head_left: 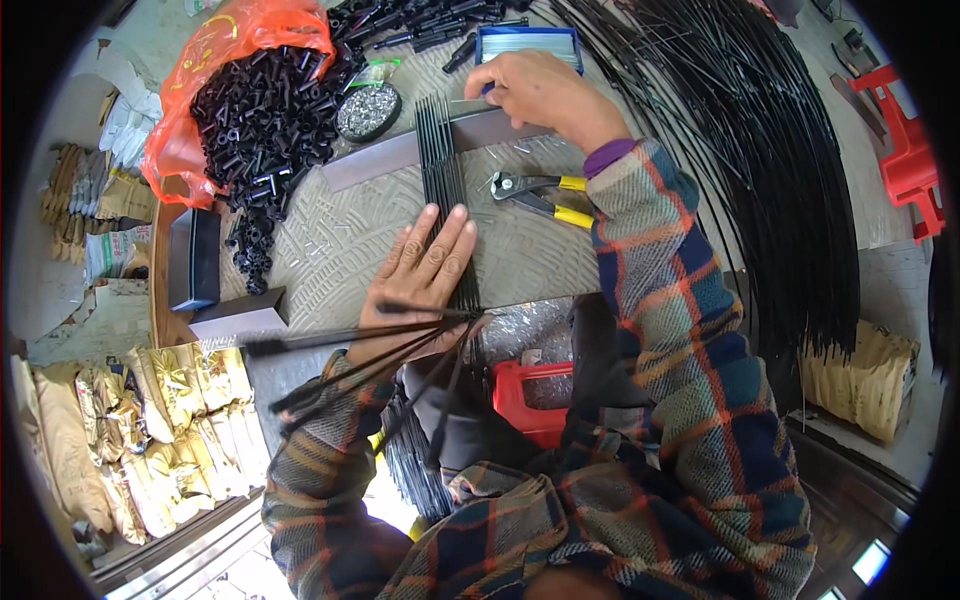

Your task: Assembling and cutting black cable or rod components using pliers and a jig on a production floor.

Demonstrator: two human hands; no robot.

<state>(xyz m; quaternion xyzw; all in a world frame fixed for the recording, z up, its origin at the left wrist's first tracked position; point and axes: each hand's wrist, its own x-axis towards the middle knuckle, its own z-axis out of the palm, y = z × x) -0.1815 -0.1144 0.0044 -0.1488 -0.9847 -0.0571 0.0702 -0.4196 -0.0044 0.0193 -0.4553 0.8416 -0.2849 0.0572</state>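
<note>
My left hand (425, 270) lies with fingers stretched out over a bundle of thin black rods (450, 185), pressing them to the tabletop. The rods' far ends lie side by side across a grey metal angle strip (385, 163); their near ends fan out over my left wrist and look blurred. Beyond the strip, my right hand (540, 95) is curled, thumb and fingers pinched on what looks like a thin pale stick pointing at the rod ends. A blue tray (572, 45) of pale thin sticks is right behind it. End-cutting pliers (545, 190) with yellow-and-black handles lie below my right hand.
Left stands an orange plastic bag (185, 120) beside a heap of short black tubular parts (260, 120). A round dish (368, 112) holds small shiny pieces. Long black rods (760, 160) cover the right side. A dark open box (193, 260) sits at the left edge, red stools (905, 140) further off.
</note>
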